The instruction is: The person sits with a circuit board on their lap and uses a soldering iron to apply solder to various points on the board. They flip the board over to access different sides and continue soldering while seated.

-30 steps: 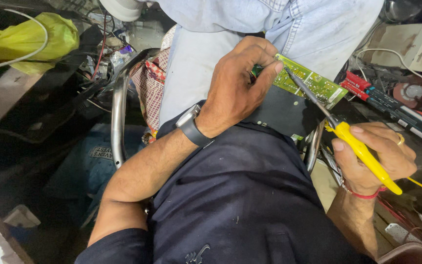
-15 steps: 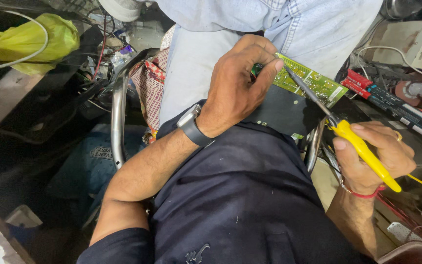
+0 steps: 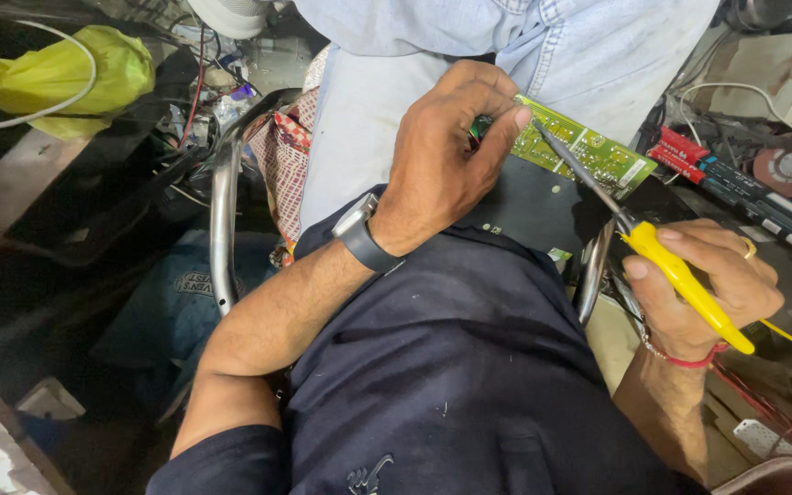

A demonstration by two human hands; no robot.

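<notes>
Around you: a cluttered workshop, a curved chrome chair frame, a yellow bag upper left, perhaps dark benches, dim light.

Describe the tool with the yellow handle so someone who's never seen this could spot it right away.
Start at the green circuit board on the dark lap, steadied by the left hand. The soldering iron lies in the right hand, its thin metal tip touching the board. Its bright yellow handle sets it apart from the red and black tools behind.
</notes>
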